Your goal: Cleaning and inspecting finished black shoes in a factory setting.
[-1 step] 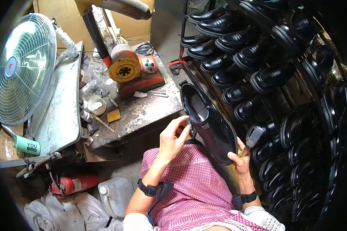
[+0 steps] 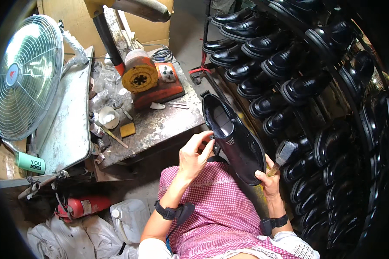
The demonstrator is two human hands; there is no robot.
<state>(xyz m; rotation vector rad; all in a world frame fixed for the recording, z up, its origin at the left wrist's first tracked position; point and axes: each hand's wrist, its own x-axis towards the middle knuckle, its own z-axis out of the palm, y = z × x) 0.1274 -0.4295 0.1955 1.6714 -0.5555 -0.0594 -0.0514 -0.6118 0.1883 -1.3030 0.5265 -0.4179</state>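
A black leather shoe point(image 2: 242, 151) is tilted over my lap, its opening facing up and its toe toward me. My right hand point(image 2: 270, 181) grips the toe end, thumb on top. The same hand also has a brush point(image 2: 285, 153) with a wooden handle and a pale grey head, sticking out to the right of the shoe. At the left side of the opening, my left hand point(image 2: 195, 153) is closed in a pinch. A small dark piece shows at its fingertips; I cannot tell whether it is part of the shoe.
Racks of black shoes point(image 2: 285, 60) fill the right side. On the left stand a worn workbench point(image 2: 160, 129), an orange machine point(image 2: 155, 86), a white cup point(image 2: 109, 117), a yellow sponge point(image 2: 127, 130) and a fan point(image 2: 28, 77). Below are a red extinguisher point(image 2: 84, 206) and a jerrycan point(image 2: 129, 218).
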